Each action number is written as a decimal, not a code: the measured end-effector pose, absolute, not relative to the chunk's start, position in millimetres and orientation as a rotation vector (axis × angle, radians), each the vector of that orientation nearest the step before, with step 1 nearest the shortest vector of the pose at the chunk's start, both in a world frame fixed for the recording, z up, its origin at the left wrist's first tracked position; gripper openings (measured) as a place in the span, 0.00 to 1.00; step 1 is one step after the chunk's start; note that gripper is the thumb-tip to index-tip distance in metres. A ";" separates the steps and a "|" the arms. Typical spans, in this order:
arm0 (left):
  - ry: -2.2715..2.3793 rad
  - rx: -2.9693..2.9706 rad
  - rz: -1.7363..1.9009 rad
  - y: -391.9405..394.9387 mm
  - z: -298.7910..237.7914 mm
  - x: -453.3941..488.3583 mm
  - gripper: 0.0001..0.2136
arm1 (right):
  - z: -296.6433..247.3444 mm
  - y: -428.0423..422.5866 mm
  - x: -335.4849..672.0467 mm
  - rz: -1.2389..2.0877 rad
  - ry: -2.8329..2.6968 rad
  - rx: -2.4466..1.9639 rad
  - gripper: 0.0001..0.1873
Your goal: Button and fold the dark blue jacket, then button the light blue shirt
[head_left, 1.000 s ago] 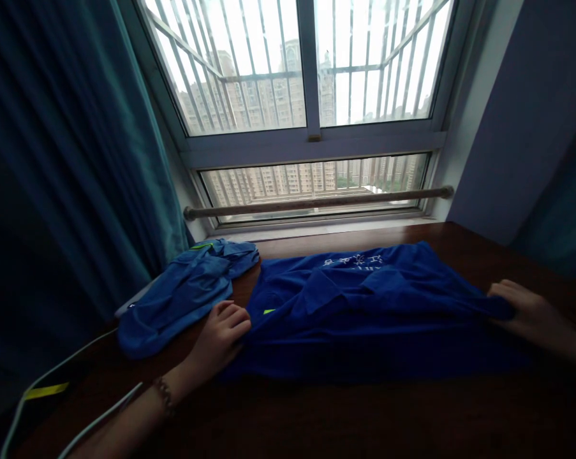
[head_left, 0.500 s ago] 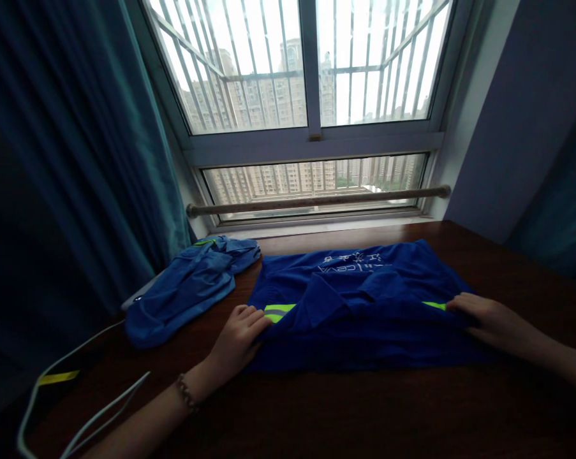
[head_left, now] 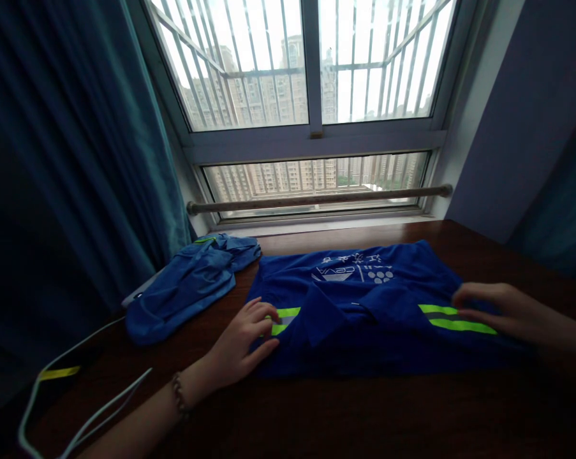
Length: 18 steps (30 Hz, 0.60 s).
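Observation:
A blue collared shirt lies folded on the dark wooden surface, white lettering upward at its far part and a yellow-green reflective stripe on each side. Its collar and a small loop show near the middle. My left hand rests at the shirt's left edge by one stripe, fingers spread and gripping nothing. At the other edge, my right hand hovers at or just above the right stripe with thumb and fingers apart. Whether its fingertips touch the cloth I cannot tell.
A second blue garment lies crumpled to the left, on a pale flat object. White cables run along the left side, one with a yellow tag. Behind are a horizontal rail, a window and a blue curtain.
Both hands have let go of the shirt's side edges. The near layer has settled flatter, uncovering more of both stripes and the printed logo.

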<state>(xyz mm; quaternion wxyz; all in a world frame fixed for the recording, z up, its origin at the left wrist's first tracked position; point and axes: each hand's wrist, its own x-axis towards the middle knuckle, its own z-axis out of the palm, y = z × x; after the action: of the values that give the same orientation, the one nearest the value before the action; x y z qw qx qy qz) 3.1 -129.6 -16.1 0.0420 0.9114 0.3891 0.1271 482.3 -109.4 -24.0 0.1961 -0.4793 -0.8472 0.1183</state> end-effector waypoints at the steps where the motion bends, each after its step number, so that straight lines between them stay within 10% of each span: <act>1: 1.232 2.762 0.428 -127.6 -18.7 10.0 0.13 | -18.5 -101.2 468.7 0.324 -2.424 -1.281 0.17; 5: 1.206 2.818 0.225 -127.6 -43.9 29.4 0.23 | -32.4 -77.4 421.4 0.279 -2.599 -1.078 0.30; 18: 1.124 3.067 0.079 -94.1 -66.5 22.3 0.23 | -80.4 -81.1 406.4 0.238 -2.779 -1.291 0.31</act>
<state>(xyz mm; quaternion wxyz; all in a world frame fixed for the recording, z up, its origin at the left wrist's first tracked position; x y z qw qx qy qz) 22.3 -94.1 -66.5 -0.0630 0.9368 0.3433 0.0241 406.4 -81.1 -80.4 0.0340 -0.4197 -0.9037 0.0774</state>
